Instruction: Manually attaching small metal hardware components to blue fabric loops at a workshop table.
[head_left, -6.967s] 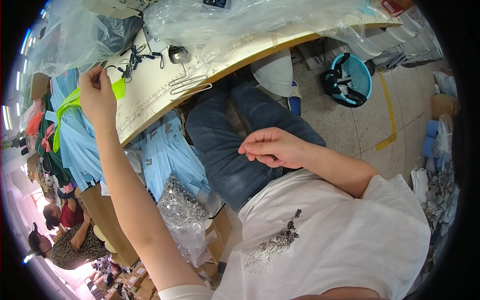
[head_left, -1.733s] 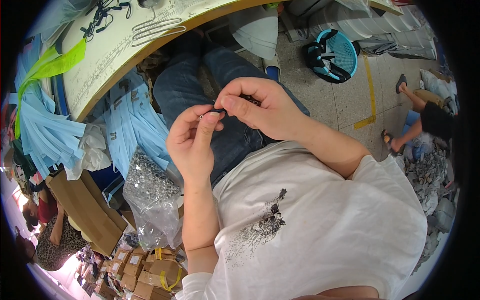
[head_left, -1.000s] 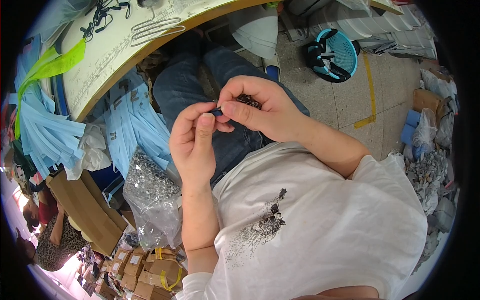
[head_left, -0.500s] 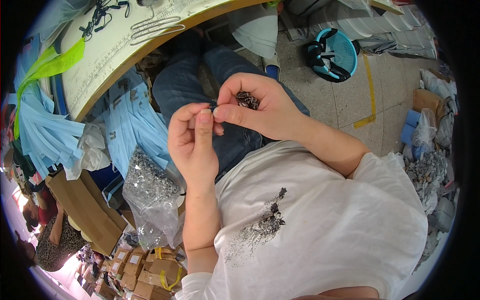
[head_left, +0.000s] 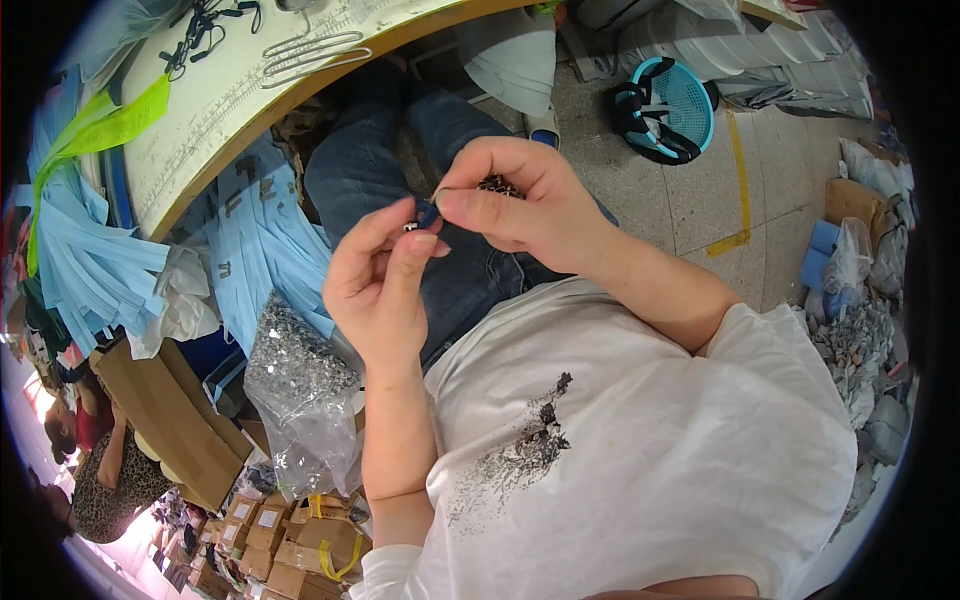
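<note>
Both hands are raised in front of my chest, above my lap in blue jeans (head_left: 400, 160). My left hand (head_left: 380, 285) and my right hand (head_left: 520, 205) meet at the fingertips, pinching one small dark blue part with a metal end (head_left: 424, 215) between them. My right hand also cups several small dark pieces (head_left: 497, 184) in its palm, mostly hidden by the fingers.
A curved white worktable (head_left: 230, 100) with wire hangers (head_left: 310, 55) and black cords lies ahead. Light blue fabric pieces (head_left: 100, 265) hang at left. A clear bag of small metal parts (head_left: 300, 390) sits by cardboard boxes (head_left: 170, 430). A turquoise basket (head_left: 665, 105) stands on the floor. Another person sits at lower left.
My left hand came down from the table to my lap and met my right hand. Over the last second the fingertips keep working the small part, shifting only slightly.
</note>
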